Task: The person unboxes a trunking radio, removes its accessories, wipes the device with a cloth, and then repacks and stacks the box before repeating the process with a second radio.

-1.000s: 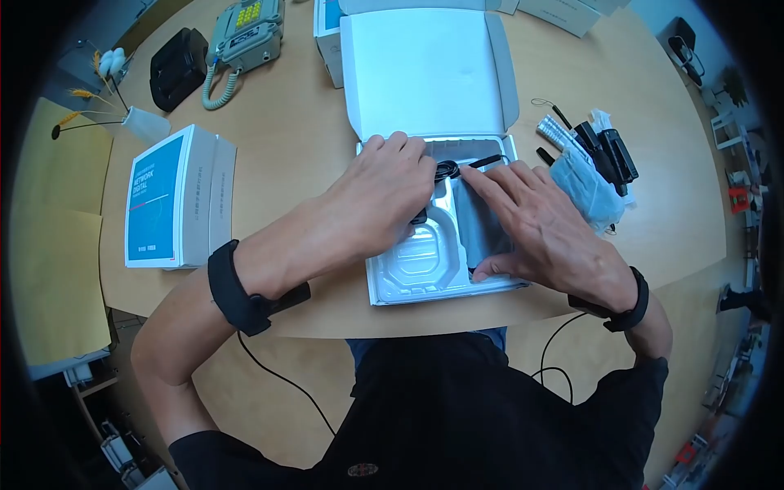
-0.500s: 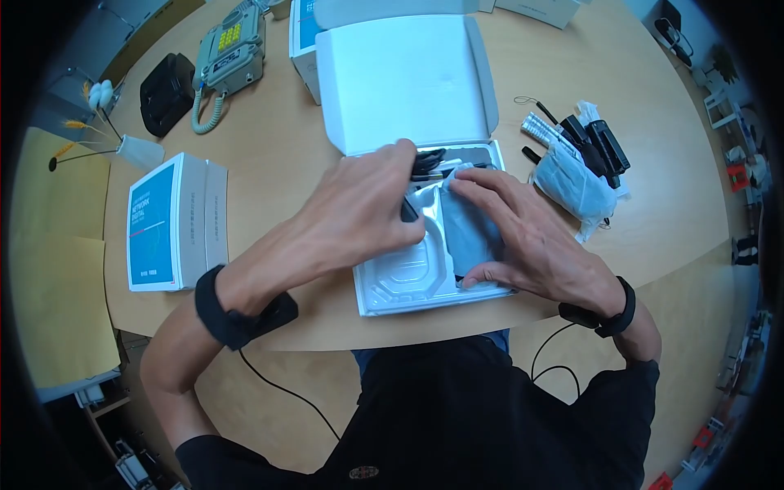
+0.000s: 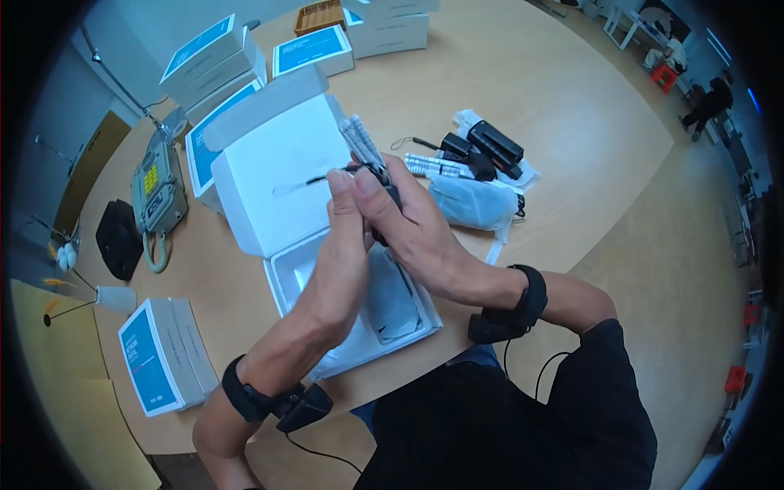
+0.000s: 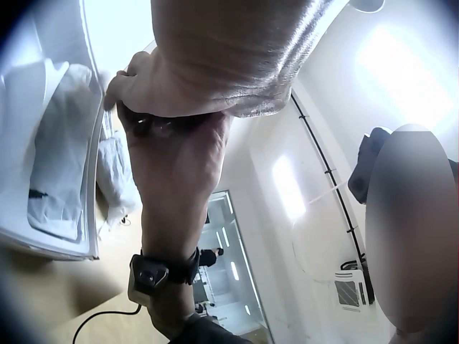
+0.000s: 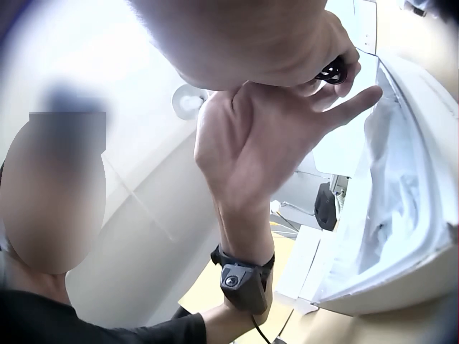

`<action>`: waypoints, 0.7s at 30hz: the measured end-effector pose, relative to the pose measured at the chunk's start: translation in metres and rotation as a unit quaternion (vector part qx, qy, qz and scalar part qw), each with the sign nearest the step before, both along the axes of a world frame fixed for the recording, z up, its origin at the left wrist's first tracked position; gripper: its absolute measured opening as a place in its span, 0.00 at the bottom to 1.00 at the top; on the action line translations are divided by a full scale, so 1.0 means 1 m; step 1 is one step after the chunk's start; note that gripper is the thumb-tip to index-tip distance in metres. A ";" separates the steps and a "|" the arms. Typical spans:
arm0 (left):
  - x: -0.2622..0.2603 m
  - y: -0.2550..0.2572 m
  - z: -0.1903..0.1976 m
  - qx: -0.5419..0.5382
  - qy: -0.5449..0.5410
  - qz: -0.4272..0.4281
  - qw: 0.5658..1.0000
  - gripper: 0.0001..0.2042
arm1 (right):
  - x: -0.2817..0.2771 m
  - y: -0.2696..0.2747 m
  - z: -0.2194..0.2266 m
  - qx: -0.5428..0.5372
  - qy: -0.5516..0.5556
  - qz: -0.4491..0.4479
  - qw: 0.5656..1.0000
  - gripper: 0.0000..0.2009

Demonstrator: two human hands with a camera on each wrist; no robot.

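My left hand (image 3: 339, 261) and right hand (image 3: 425, 237) come together above the opened white box (image 3: 359, 359), thumbs side by side. Between them they grip a bundle with a coiled black cable (image 3: 377, 173); most of it is hidden by the fingers. A silvery ribbed plastic-wrapped piece (image 3: 359, 137) sticks up from the bundle, and a thin black strap (image 3: 321, 178) points left. Dark, shiny parts of the bundle (image 5: 332, 70) peep out in the right wrist view, where one left finger stands straight. Below, a pale bagged item (image 3: 392, 300) lies in the box's tray.
Right of the box lie black devices (image 3: 496, 147), another silvery wrapped piece (image 3: 437, 166) and a bagged pale-blue item (image 3: 474, 202). The raised lid (image 3: 282, 167) stands behind. A telephone (image 3: 158, 188), a black case (image 3: 118, 239) and boxed sets (image 3: 155, 359) are at left.
The left hand has lifted the black cable from the box, and the right hand has left the bagged item to join it. The silvery piece now shows in the grip. The head view has swung.
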State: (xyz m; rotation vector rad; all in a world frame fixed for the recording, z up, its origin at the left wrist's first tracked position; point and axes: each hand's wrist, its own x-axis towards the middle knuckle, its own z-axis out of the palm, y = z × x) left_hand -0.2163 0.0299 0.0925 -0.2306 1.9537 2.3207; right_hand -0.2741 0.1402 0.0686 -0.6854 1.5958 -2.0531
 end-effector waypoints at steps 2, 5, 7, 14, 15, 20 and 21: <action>-0.006 0.015 -0.006 0.097 0.004 0.038 0.995 0.39 | -0.003 0.004 -0.012 0.003 0.072 -0.063 0.995 0.36; 0.005 0.039 0.008 -0.003 0.050 -0.001 0.999 0.42 | -0.022 0.008 -0.022 0.046 0.137 -0.142 0.979 0.23; 0.014 0.057 0.037 -0.185 -0.001 0.100 0.978 0.38 | -0.047 0.011 -0.012 0.096 0.167 -0.172 0.966 0.16; 0.071 -0.046 0.017 -0.413 0.154 -0.022 0.897 0.17 | -0.213 0.025 -0.034 0.476 0.394 -0.098 0.780 0.31; 0.078 -0.043 0.011 -0.419 0.115 -0.019 0.901 0.18 | -0.222 0.024 -0.043 0.503 0.406 -0.081 0.759 0.32; 0.092 -0.043 -0.005 -0.429 0.004 -0.034 0.902 0.25 | -0.235 0.016 -0.070 0.568 0.443 -0.048 0.692 0.31; 0.093 -0.044 -0.010 -0.417 0.007 -0.024 0.908 0.26 | -0.216 0.019 -0.057 0.533 0.511 -0.069 0.671 0.30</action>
